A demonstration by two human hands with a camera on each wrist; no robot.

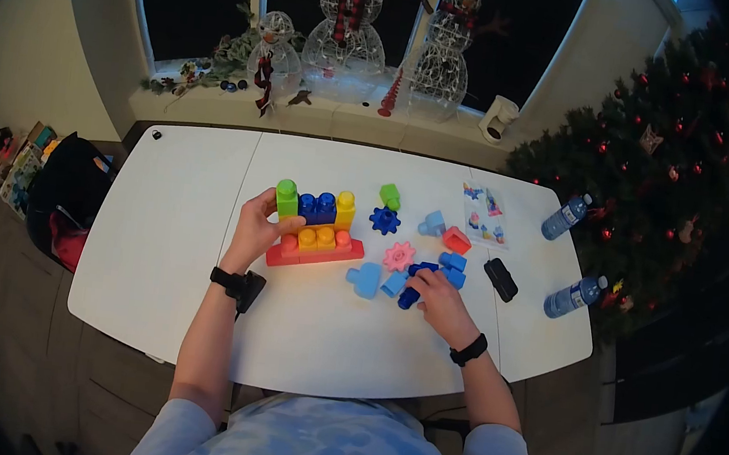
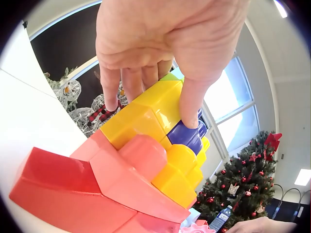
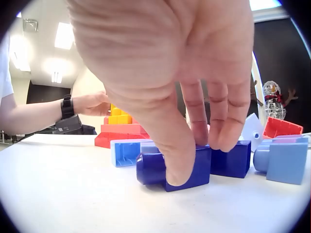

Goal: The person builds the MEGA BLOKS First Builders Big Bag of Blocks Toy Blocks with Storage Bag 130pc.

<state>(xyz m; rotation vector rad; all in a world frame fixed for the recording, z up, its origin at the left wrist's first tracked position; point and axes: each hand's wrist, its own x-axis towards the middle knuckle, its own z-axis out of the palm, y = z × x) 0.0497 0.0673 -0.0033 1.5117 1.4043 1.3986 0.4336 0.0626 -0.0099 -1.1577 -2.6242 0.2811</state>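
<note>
1. While the white tabletop (image 1: 176,243) spreads beneath, the block structure (image 1: 325,238) stands toward its eleven o'clock, likely light, stiff and slick, best held by the red base (image 1: 317,257).
2. The left hand (image 1: 259,227) grips the structure's upper part, thumb on a blue block (image 2: 186,138).
3. The right hand (image 1: 446,308) pinches the dark-blue block (image 3: 200,170) toward four o'clock; flat sides should suit thumb and fingers.

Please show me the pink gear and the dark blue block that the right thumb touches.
Pink gear (image 1: 399,256): head view, on its middle.
Dark blue block (image 3: 201,169): right wrist view, on its side face.
</note>
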